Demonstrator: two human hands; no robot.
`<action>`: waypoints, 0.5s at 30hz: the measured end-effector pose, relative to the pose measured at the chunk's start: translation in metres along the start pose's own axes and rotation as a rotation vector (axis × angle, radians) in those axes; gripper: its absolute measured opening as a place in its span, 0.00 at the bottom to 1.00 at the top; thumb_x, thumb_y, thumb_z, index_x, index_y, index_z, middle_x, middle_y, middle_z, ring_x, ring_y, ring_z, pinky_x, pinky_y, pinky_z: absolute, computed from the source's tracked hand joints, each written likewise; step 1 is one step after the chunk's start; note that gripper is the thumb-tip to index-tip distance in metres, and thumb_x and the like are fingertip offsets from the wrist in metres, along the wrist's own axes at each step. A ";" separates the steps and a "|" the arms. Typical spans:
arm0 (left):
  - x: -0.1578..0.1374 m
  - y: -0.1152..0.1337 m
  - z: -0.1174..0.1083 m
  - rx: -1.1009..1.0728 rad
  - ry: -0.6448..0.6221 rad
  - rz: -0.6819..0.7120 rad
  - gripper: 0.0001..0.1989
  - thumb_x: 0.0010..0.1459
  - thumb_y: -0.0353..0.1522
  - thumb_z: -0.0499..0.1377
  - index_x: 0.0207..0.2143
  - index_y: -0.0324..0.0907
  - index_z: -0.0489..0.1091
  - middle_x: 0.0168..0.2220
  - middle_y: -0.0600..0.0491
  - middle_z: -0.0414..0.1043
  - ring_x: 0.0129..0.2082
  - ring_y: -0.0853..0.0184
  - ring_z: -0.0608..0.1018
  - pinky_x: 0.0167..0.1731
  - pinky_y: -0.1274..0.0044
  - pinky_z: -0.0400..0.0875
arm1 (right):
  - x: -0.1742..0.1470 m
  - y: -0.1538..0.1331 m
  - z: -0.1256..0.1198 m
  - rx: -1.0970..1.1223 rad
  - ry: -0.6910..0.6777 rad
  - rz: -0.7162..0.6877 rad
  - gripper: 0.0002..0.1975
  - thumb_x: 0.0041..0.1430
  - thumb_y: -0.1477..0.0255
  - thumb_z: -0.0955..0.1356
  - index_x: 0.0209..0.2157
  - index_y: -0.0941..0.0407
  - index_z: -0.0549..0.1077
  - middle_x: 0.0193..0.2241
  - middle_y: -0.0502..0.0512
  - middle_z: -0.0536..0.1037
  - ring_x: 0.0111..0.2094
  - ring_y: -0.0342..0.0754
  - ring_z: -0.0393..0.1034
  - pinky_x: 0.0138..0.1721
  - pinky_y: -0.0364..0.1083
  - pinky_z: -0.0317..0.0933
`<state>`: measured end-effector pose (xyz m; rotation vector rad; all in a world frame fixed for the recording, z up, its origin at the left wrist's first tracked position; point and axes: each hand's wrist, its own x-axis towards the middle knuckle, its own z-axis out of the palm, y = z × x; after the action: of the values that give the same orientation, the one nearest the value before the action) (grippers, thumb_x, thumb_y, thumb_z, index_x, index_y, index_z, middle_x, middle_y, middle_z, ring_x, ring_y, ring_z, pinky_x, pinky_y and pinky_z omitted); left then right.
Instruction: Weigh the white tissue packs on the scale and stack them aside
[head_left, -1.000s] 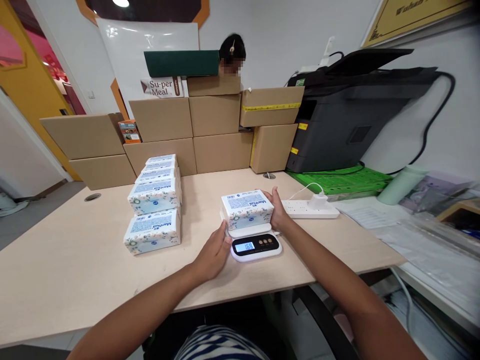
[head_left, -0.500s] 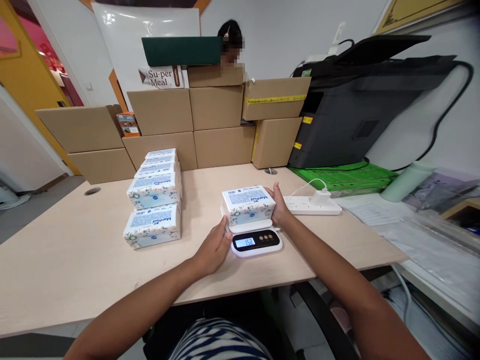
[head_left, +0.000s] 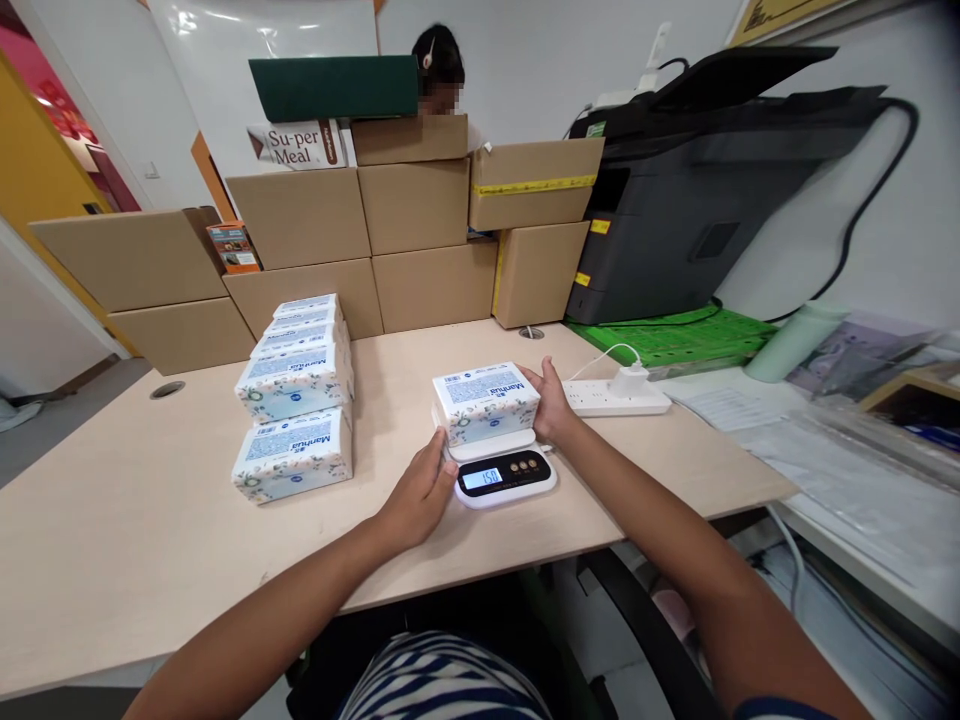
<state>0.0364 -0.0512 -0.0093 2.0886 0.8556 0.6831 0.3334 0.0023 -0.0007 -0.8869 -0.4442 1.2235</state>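
A wrapped tissue pack (head_left: 486,402), white and blue with a floral print, lies on the platform of a white digital scale (head_left: 506,480). The lit display appears to read 150. At the left edge of the scale and pack is my left hand (head_left: 417,492), its fingers extended and partly hidden against the side. My right hand (head_left: 551,403) lies along the pack's right side, thumb raised apart and the other fingers partly out of sight behind it. Both hands look open around the pack and scale. To the left, several similar tissue packs (head_left: 292,455) stand in a row.
Cardboard boxes (head_left: 433,288) are stacked along the table's far side, and a person's head (head_left: 439,65) shows behind them. A white power strip (head_left: 616,398) with a plugged-in charger sits right of the scale. Further right are a dark printer (head_left: 720,210) and a green mat (head_left: 645,340).
The scale's reading appears to go from 152 to 150. My view has shifted slightly; my hands, the tissue pack and the scale stay in nearly the same places on the table.
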 end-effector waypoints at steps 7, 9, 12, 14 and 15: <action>-0.002 0.009 -0.002 0.015 -0.032 -0.062 0.51 0.71 0.65 0.41 0.81 0.40 0.46 0.82 0.40 0.47 0.81 0.45 0.54 0.80 0.53 0.48 | 0.001 -0.004 -0.004 0.021 0.060 0.036 0.38 0.72 0.41 0.50 0.58 0.50 0.76 0.43 0.59 0.89 0.48 0.66 0.85 0.54 0.69 0.76; -0.001 0.010 -0.002 0.014 -0.032 -0.067 0.53 0.70 0.66 0.41 0.81 0.39 0.46 0.82 0.39 0.47 0.82 0.45 0.54 0.81 0.53 0.47 | 0.001 -0.005 -0.005 0.023 0.064 0.040 0.38 0.72 0.41 0.50 0.59 0.50 0.75 0.43 0.59 0.89 0.48 0.66 0.85 0.54 0.70 0.76; 0.000 0.009 -0.002 -0.010 -0.024 -0.044 0.52 0.70 0.66 0.42 0.81 0.40 0.47 0.82 0.39 0.48 0.81 0.45 0.54 0.80 0.51 0.47 | 0.002 -0.004 -0.005 0.025 0.060 0.033 0.38 0.71 0.40 0.51 0.59 0.50 0.75 0.44 0.60 0.89 0.48 0.67 0.84 0.53 0.71 0.76; 0.001 0.008 -0.001 -0.027 -0.014 -0.021 0.49 0.72 0.64 0.43 0.81 0.42 0.48 0.81 0.40 0.49 0.81 0.45 0.55 0.80 0.50 0.48 | 0.003 -0.004 -0.006 0.023 0.056 0.021 0.38 0.70 0.39 0.52 0.59 0.49 0.75 0.44 0.60 0.88 0.48 0.68 0.84 0.53 0.71 0.76; 0.001 0.008 -0.001 -0.031 -0.008 -0.008 0.48 0.72 0.63 0.43 0.81 0.42 0.49 0.81 0.40 0.50 0.81 0.45 0.56 0.80 0.50 0.49 | 0.004 -0.004 -0.006 0.021 0.055 0.013 0.38 0.70 0.38 0.52 0.58 0.49 0.75 0.45 0.61 0.88 0.48 0.68 0.84 0.53 0.70 0.76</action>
<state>0.0387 -0.0538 -0.0022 2.0574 0.8438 0.6796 0.3413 0.0033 -0.0022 -0.9052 -0.3813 1.2106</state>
